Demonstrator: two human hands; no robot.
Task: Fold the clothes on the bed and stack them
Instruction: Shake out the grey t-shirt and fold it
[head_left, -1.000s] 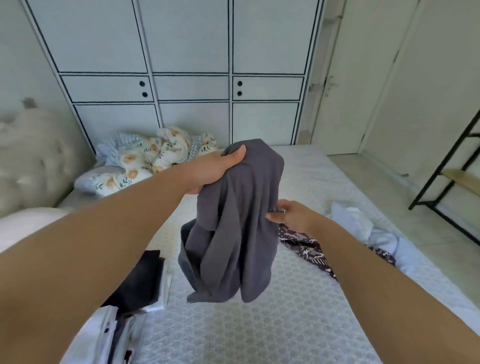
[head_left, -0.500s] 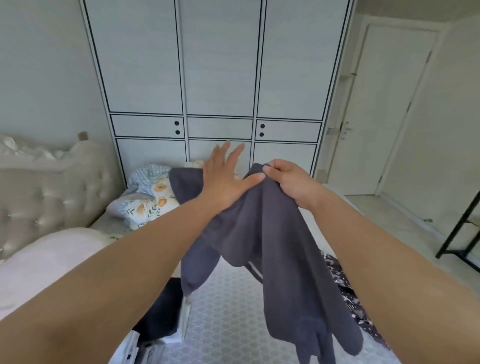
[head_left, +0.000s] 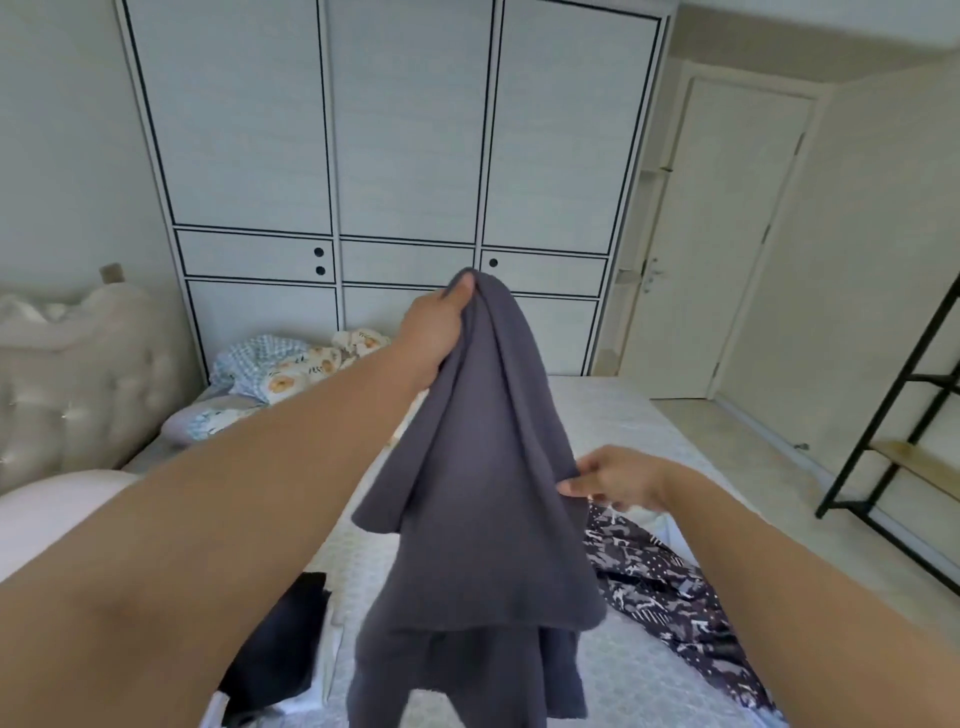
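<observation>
A dark grey garment (head_left: 483, 509) hangs in the air over the bed (head_left: 623, 426). My left hand (head_left: 434, 335) grips its top end, held high in front of the wardrobe. Lower down, my right hand (head_left: 615, 480) pinches the garment's right edge; this hand is blurred. A dark patterned garment (head_left: 675, 597) lies crumpled on the bed under my right arm. Black and white folded clothes (head_left: 280, 654) lie on the bed at the lower left, partly hidden by my left arm.
A floral and checked blanket (head_left: 291, 369) is bunched at the bed's far left, beside a tufted headboard (head_left: 67, 384). A white wardrobe (head_left: 405, 156) fills the far wall. A closed door (head_left: 727, 234) and a black metal shelf (head_left: 909, 441) stand at the right.
My left hand has closed on the garment's top, where the right hand held it before. My right hand dropped from the top to the garment's right edge. The head view tilted up.
</observation>
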